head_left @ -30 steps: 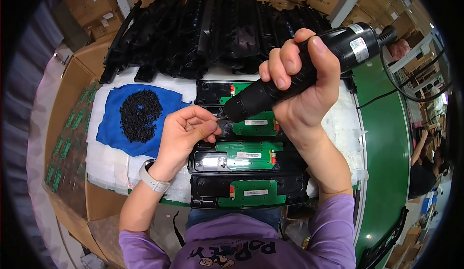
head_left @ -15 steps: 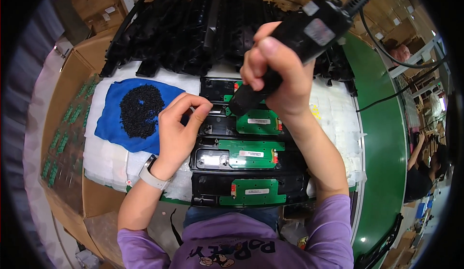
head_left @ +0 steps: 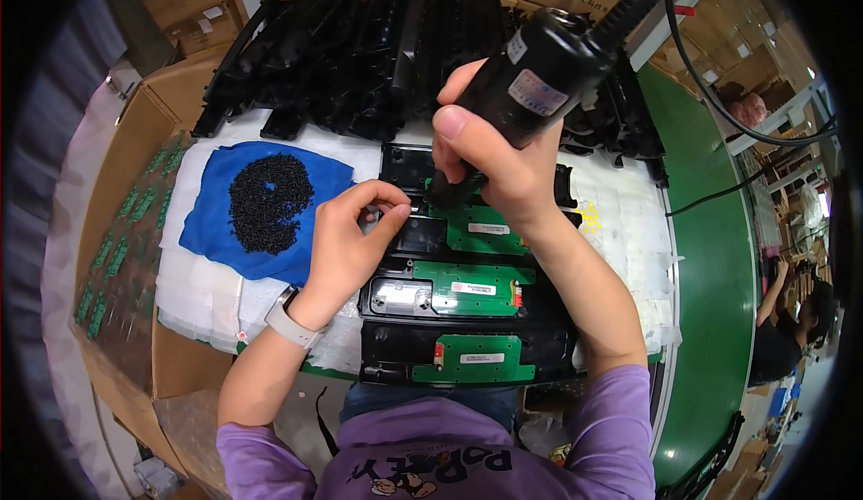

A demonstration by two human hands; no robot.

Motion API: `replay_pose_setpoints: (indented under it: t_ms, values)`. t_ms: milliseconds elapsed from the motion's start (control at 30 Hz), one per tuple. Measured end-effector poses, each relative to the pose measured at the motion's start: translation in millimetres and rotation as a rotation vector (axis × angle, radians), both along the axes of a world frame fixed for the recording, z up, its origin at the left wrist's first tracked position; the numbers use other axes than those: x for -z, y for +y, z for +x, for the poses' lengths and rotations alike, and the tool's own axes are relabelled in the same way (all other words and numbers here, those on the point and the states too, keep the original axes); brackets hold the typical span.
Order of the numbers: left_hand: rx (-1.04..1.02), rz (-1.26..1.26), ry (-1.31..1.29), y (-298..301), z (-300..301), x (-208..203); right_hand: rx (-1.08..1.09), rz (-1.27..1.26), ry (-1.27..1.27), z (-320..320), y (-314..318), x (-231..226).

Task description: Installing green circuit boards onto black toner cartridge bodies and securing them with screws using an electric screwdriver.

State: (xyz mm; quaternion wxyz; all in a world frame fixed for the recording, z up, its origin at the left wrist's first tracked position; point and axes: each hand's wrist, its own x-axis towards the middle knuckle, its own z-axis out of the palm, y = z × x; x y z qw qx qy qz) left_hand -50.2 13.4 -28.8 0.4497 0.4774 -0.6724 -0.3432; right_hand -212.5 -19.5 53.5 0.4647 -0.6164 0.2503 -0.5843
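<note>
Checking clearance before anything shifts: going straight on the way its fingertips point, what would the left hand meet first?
Probably the nose of the black power driver in the right hand, just rightward of the left hand; depth is unclear, so it might pass below.

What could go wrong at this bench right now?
The black power tool in the right hand points down near the left hand, so a slip might nick it. It could also scratch the nearby green board. The small black pieces could scatter if the blue cloth under them is snagged.
</note>
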Motion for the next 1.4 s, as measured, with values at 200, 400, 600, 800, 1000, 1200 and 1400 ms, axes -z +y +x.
replay_pose_setpoints:
  t_ms: [200, 400, 600, 800, 1000, 1200, 1400]
  values:
    - [0.04, 0.065, -0.021, 1.4, -2.1, 0.3, -0.013, -0.016, 0.007, 2.4, -4.6, 7.1]
    - [0.064, 0.09, 0.03, 0.5, -5.2, 8.8, -0.04, -0.017, 0.052, 5.3, -9.8, 4.2]
    - [0.086, 0.121, 0.019, 0.6, -4.7, 9.0, -0.065, -0.008, 0.07, 7.3, -12.3, 5.0]
    - [0.126, 0.179, 0.095, 0.0, -2.6, 11.7, -0.001, -0.131, 0.014, 4.5, -2.5, 8.5]
    - [0.145, 0.171, 0.219, 2.8, -2.5, -3.5, -0.173, -0.021, -0.364, -25.8, -2.6, -3.3]
    - [0.119, 0.17, 0.238, 5.5, 5.1, -11.5, -0.192, 0.026, -0.562, -28.7, -0.7, -11.4]
    - [0.142, 0.165, 0.244, 4.2, 6.2, -10.1, -0.172, 0.102, -0.619, -25.4, 1.8, -10.9]
